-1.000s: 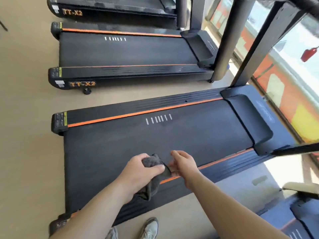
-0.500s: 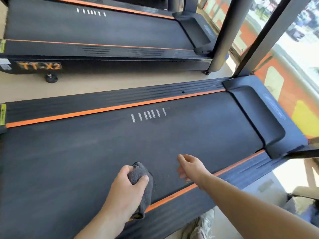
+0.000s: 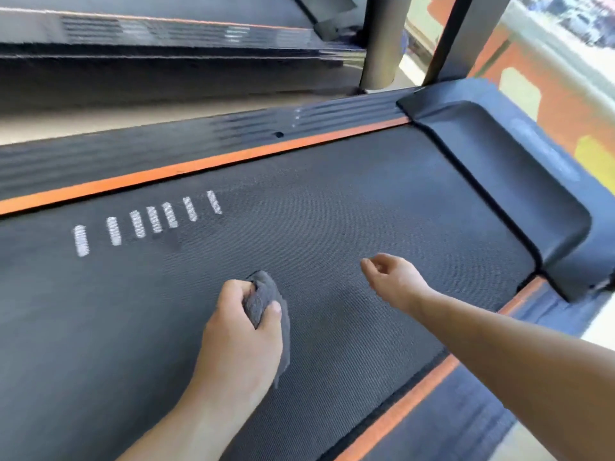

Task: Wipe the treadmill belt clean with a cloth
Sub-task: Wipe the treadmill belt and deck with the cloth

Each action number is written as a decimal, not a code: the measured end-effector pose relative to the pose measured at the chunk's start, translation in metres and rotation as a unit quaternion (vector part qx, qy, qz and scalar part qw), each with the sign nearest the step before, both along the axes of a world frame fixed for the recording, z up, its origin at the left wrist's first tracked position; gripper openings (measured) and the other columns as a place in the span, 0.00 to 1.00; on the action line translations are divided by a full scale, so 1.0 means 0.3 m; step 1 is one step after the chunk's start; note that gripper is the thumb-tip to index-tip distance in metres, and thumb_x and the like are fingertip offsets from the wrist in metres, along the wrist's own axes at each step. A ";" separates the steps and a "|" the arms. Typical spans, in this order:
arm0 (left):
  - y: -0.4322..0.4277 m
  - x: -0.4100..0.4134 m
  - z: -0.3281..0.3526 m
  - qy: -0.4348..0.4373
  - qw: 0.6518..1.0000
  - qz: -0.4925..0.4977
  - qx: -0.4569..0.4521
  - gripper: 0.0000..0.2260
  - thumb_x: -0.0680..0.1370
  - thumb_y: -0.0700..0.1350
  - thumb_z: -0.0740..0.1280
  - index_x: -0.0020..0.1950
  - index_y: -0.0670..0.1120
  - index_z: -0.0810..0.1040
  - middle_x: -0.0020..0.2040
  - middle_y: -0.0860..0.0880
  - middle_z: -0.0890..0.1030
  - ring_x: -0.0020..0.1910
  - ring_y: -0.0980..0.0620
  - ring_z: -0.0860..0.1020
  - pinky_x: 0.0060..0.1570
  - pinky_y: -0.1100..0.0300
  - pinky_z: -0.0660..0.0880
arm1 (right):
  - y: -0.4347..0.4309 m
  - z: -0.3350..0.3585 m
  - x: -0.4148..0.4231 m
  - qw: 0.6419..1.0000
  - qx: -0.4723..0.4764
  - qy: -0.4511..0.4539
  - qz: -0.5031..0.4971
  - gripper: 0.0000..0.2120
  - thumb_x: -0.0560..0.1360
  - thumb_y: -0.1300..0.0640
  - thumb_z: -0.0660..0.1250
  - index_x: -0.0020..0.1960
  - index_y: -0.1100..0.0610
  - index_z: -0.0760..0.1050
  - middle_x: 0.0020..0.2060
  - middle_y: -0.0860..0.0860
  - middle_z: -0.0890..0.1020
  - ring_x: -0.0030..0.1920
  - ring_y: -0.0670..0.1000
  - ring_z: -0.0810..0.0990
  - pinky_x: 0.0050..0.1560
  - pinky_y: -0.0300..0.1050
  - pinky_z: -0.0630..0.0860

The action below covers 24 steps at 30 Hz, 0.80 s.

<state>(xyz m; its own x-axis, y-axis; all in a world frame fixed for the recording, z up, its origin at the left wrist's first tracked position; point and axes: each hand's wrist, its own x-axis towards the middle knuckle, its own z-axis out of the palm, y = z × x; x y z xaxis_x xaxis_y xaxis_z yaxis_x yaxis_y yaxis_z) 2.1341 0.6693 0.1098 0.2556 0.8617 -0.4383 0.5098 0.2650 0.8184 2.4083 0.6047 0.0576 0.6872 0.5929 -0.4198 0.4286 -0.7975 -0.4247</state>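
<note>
**Cloth, small, grey and fuzzy, held over the wide black bumpy treadmill belt**

The person's left hand has its fingers and thumb curled tight round the cloth, so the cloth is bunched into a lump. It is near the middle of the belt. I cannot tell if it is pressing on the belt or is just above it. The right hand is near it, over the belt, with its fingers loosely bent and nothing in them.

I think the wiping is only at its start. To do it well, the cloth should lie flatter, so more of it rubs the belt. Push down a little and go in long lines, from the thin orange stripe on the far side to the other orange stripe on the near side. Go over the row of short white marks too, and right up to the big dark plastic cover at the belt's end. Another black treadmill stands behind, past a strip of pale floor.
</note>
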 end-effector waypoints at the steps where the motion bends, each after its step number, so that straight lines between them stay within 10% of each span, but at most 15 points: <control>1: 0.008 0.077 -0.026 0.003 1.000 -0.002 0.003 0.06 0.81 0.48 0.69 0.53 0.53 0.73 0.44 0.55 0.81 0.42 0.61 0.77 0.35 0.68 0.67 | -0.010 -0.029 0.061 1.000 0.000 -0.006 -0.001 0.12 0.82 0.41 0.62 0.47 0.47 0.78 0.40 0.43 0.83 0.38 0.49 0.82 0.43 0.46 0.79; 9: 0.043 0.799 -0.045 -0.015 0.963 -0.130 0.234 0.09 0.82 0.52 0.65 0.55 0.59 0.65 0.47 0.61 0.76 0.44 0.55 0.74 0.44 0.55 0.66 | -0.151 -0.097 0.665 0.990 -0.001 -0.140 -0.014 0.13 0.81 0.37 0.59 0.55 0.43 0.76 0.52 0.43 0.78 0.49 0.49 0.79 0.54 0.49 0.77; 11: 0.002 0.975 -0.071 0.028 0.923 -0.274 0.268 0.14 0.81 0.58 0.64 0.65 0.64 0.65 0.68 0.63 0.71 0.62 0.55 0.73 0.55 0.54 0.72 | -0.185 -0.097 0.822 0.986 0.012 -0.164 -0.023 0.15 0.82 0.37 0.58 0.61 0.43 0.76 0.57 0.43 0.76 0.55 0.49 0.78 0.58 0.50 0.76; 13: -0.016 1.128 -0.135 0.130 0.871 -0.383 0.278 0.28 0.81 0.65 0.58 0.80 0.63 0.54 0.84 0.57 0.47 0.82 0.50 0.53 0.75 0.50 0.62 | -0.220 -0.096 0.977 0.979 0.015 -0.202 -0.010 0.19 0.82 0.39 0.59 0.68 0.44 0.75 0.62 0.46 0.74 0.64 0.51 0.74 0.63 0.50 0.74; 20: 0.016 1.445 -0.385 0.390 0.818 -0.411 0.100 0.45 0.75 0.77 0.41 0.77 0.52 0.21 0.74 0.42 0.18 0.75 0.36 0.22 0.75 0.34 0.31 | -0.211 -0.105 1.427 0.948 -0.062 -0.298 0.090 0.30 0.83 0.37 0.52 0.84 0.43 0.53 0.84 0.54 0.50 0.83 0.57 0.42 0.82 0.54 0.39; 24: 0.005 1.456 -0.402 0.412 0.808 -0.416 0.075 0.44 0.74 0.77 0.40 0.72 0.54 0.16 0.68 0.45 0.12 0.70 0.38 0.16 0.73 0.34 0.27 | -0.141 -0.160 1.589 0.931 -0.079 -0.328 0.138 0.33 0.83 0.35 0.45 0.85 0.47 0.51 0.84 0.55 0.50 0.83 0.58 0.42 0.82 0.58 0.38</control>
<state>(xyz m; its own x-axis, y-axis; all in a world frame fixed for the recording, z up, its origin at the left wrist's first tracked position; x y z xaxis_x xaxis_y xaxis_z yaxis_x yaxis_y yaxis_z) 2.5709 0.6708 -0.0107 0.4486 0.6019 -0.6607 0.8483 -0.5195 0.1026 2.8849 0.5623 0.0096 0.6563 0.7521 -0.0600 0.7530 -0.6480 0.1140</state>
